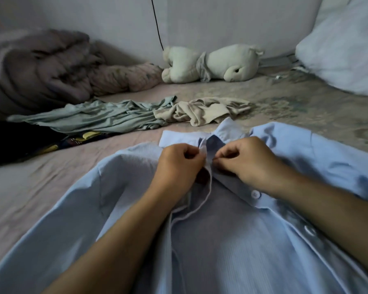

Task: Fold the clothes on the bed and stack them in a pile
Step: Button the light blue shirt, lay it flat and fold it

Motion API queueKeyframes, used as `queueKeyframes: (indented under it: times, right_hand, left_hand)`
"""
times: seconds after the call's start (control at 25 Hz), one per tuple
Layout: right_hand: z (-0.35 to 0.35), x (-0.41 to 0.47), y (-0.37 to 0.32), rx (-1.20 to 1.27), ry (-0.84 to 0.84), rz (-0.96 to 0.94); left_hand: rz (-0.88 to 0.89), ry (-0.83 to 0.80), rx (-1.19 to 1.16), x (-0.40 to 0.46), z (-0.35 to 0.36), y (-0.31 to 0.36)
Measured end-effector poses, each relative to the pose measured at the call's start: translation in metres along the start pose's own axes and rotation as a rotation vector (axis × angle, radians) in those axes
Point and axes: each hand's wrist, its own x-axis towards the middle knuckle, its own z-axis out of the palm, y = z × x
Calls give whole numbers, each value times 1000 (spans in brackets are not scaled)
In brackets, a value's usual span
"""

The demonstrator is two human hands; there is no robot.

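Observation:
A light blue button-up shirt [232, 240] lies spread face up on the bed [30, 187], collar away from me, its front partly open. My left hand [176, 164] pinches the left front edge just below the collar. My right hand [249, 162] pinches the right front edge opposite it, fingertips almost meeting. White buttons run down the right placket. Beyond the collar lie a crumpled grey-green garment [94, 117], a crumpled beige garment [206, 111] and a dark patterned garment [30, 143] at the left.
A white plush toy [210, 64] lies against the wall at the back. A bunched grey blanket [34, 64] fills the back left and a white pillow [344, 49] the back right. A thin black cord [157, 24] hangs down the wall.

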Motion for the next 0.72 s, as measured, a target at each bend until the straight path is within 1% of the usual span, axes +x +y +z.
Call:
queueKeyframes:
  times: [0.08,0.16,0.24,0.32,0.4,0.44,0.52,0.56,0.6,0.64,0.72]
  right_hand:
    - [-2,-3,-3,50,-18,18]
    - [-4,-6,-6,156,8,47]
    - [-3,-9,-8,239,52,64]
    - [0,-10,-10,251,97,58]
    - [3,-10,-9,272,136,47]
    - [4,-9,-7,240,157,33]
    - [8,-6,-2,19,155,-52]
    - [11,-5,-1,-96,118,-100]
    - [14,-6,-1,-139,74,-110]
    - [15,-7,-2,-107,35,-85]
    - [13,-5,-4,50,34,16]
  left_hand:
    - [-14,-17,-75,-4,-2,0]
    - [9,-47,-70,-8,-5,-1]
    - [-5,-62,-113,-11,-7,-1]
    - [-31,-61,-152,-13,-8,-2]
    - [-28,-49,-136,-13,-8,-3]
    - [-8,-27,-99,-11,-7,-4]
    - [58,45,-7,-7,-7,-4]
    - [86,70,12,-6,-7,-3]
    - [103,77,18,-6,-7,-1]
    - [110,68,23,-7,-7,1]
    - [92,31,36,-9,-5,1]
